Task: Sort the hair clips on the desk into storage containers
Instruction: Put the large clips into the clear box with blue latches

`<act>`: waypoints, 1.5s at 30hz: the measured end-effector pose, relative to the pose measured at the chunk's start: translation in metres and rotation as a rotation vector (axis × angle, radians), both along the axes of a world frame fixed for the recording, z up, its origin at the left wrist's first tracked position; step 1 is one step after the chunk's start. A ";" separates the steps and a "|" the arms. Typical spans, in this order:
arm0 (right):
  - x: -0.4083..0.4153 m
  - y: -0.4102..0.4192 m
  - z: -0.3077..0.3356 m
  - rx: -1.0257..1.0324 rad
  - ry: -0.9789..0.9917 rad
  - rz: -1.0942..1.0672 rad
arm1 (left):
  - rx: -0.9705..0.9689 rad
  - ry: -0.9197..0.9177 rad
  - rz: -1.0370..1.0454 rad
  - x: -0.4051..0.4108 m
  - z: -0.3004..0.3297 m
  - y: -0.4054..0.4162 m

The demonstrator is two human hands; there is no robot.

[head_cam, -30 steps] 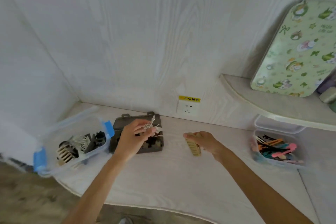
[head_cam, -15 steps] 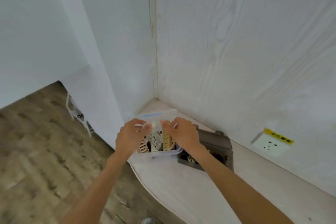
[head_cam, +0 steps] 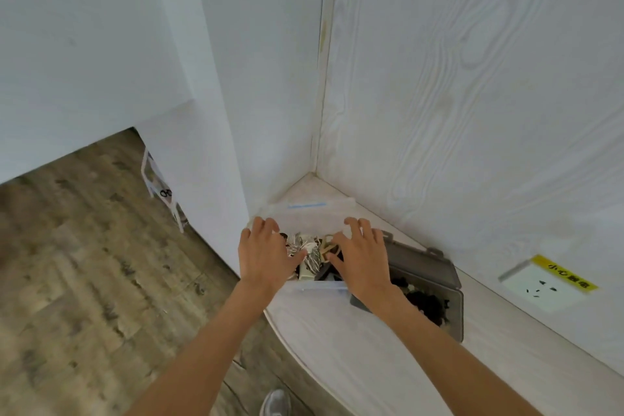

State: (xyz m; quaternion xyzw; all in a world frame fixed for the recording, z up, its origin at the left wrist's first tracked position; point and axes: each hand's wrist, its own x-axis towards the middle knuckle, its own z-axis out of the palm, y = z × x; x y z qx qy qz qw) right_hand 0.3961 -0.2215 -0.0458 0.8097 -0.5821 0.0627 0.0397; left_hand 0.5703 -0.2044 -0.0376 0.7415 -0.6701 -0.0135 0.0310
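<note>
Hovering over the clear tub (head_cam: 305, 213) in the desk (head_cam: 354, 358) corner, the left hand (head_cam: 265, 252) and right hand (head_cam: 359, 262) are both spread with fingers loose, pinching nothing I can make out. Pale and tan hair clips (head_cam: 312, 252) lie piled inside it, beside the grey box (head_cam: 429, 275). Best to lift both hands straight up so no fingertip snags a clip and drags it over the rim.

Both hands (head_cam: 314, 257) hide the clips (head_cam: 305, 252) (mostly).

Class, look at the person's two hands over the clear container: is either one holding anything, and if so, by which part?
Neither seems to hold anything. The left hand and right hand hover with fingers spread over the clips in the clear container.
</note>
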 end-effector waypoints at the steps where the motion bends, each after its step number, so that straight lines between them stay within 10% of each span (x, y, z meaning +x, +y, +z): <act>1: -0.002 -0.002 -0.001 0.044 -0.030 0.010 | 0.024 0.016 0.006 -0.001 0.001 0.000; 8: -0.027 -0.023 0.016 0.179 -0.493 -0.021 | -0.215 0.555 0.264 0.029 0.023 -0.002; 17: -0.004 -0.086 0.053 0.880 -1.084 -0.658 | 0.266 0.920 0.582 0.048 -0.002 -0.066; 28: -0.027 -0.053 0.061 0.745 -1.392 -0.640 | -0.033 1.215 0.463 0.035 0.029 -0.028; 39: -0.034 0.004 0.029 0.437 -0.668 -0.340 | -0.008 0.839 0.439 0.047 0.015 0.025; 45: -0.031 0.007 0.022 0.395 -0.667 -0.358 | 0.012 0.874 0.510 0.034 0.001 0.031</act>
